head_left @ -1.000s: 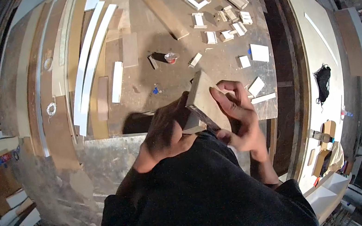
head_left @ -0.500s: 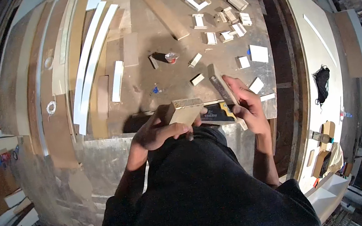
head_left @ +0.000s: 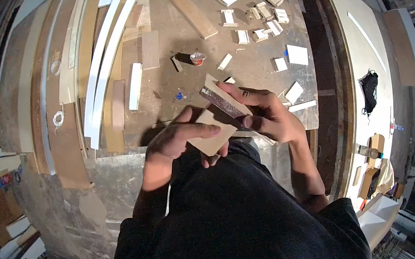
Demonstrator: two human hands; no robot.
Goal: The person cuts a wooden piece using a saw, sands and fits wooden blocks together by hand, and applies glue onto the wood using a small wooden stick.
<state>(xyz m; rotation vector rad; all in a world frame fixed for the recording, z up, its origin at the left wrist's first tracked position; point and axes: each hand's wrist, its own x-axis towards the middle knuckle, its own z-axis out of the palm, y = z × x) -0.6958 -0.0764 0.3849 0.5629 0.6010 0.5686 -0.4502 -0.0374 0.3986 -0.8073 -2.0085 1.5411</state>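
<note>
My left hand (head_left: 176,137) grips a pale, flat wooden piece (head_left: 212,135), thumb on top and fingers beneath. In my right hand (head_left: 267,115) is a second wooden block (head_left: 224,96) with a dark, rough long edge, held tilted. The two pieces meet or overlap in front of my body; whether they touch is hard to tell. Just beyond them, a small wooden piece (head_left: 229,80) lies partly hidden on the worktable (head_left: 169,89).
Small wooden assemblies (head_left: 265,11) sit at the table's upper right. Long white strips (head_left: 108,74) and boards lie at left. A small cup (head_left: 197,58) stands mid-table. A side bench (head_left: 361,42) holds a black string bundle (head_left: 370,93).
The two wooden pieces, apart half a second ago, have come together. The right one has turned and moved left, and the yellow-and-black item behind them is now hidden.
</note>
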